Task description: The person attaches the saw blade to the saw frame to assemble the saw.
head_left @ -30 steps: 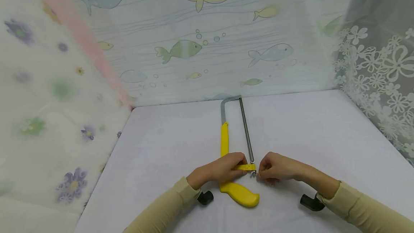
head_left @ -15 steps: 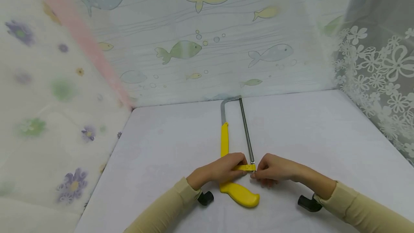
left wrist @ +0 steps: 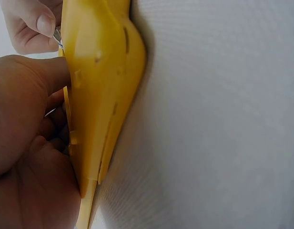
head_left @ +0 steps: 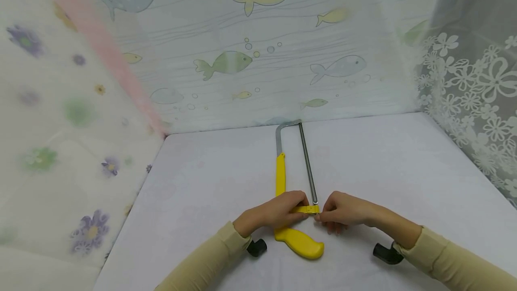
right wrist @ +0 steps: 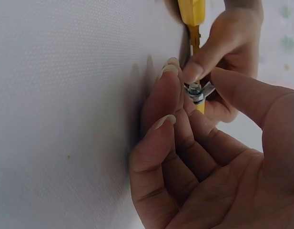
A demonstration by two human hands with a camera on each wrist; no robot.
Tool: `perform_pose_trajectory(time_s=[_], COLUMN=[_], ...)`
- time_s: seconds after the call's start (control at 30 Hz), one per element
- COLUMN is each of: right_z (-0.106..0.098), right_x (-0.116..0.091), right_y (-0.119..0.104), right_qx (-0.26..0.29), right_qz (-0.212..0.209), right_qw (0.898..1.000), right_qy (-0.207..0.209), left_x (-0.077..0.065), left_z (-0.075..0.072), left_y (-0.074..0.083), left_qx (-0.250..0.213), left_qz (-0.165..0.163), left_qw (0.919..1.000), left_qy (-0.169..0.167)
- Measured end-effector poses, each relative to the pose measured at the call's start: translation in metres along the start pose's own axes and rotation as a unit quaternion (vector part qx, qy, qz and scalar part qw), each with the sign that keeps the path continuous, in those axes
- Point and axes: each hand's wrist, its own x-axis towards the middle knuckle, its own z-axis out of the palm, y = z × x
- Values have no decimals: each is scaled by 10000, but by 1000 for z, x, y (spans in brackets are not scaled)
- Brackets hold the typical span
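Observation:
A hacksaw with a yellow handle (head_left: 300, 243), a grey metal bow and a dark blade (head_left: 308, 165) lies on the table, its far end near the back edge. My left hand (head_left: 280, 209) lies across the yellow frame and grips the short yellow arm at the blade's near end. At that arm's tip, a metal wing nut (right wrist: 196, 94) shows between the thumb and forefinger of my right hand (head_left: 349, 210), which pinch it. The right hand's other fingers are loosely curled near the cloth. In the left wrist view the yellow body hides part of the left fingers.
A white cloth covers the table (head_left: 214, 178). Behind stands a fish-print curtain (head_left: 181, 35), with a flower-print one (head_left: 52, 116) at left and a lace one (head_left: 476, 71) at right. Black devices (head_left: 256, 247) sit under both wrists.
My right hand has moved slightly left onto the wing nut, which was visible beside its fingers earlier. The left hand and the hacksaw stay in place.

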Motion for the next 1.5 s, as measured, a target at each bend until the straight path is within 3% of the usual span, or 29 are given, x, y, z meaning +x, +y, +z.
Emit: perform_pose_trajectory(time_s=[0.43,0.73,1.17,1.5], right_z=[-3,-1,3,1], right_x=[-6,-3,3,1], right_y=[6,4,0,0], right_qx=[-47,204,85,54], right_qz=[-140,-288,57,91], right_qw=[9998,9993,9999,9999], right_qy=[98,-103,-15,60], left_x=[1,1,1,1], left_z=[1,0,1,2], left_y=[-1,-1,-1,-2], left_qx=[-7,33,-16,-90], left_qz=[-10,36,41,-28], left_qw=[10000,10000,10000,10000], left_qy=[-5,-4,-10,-19])
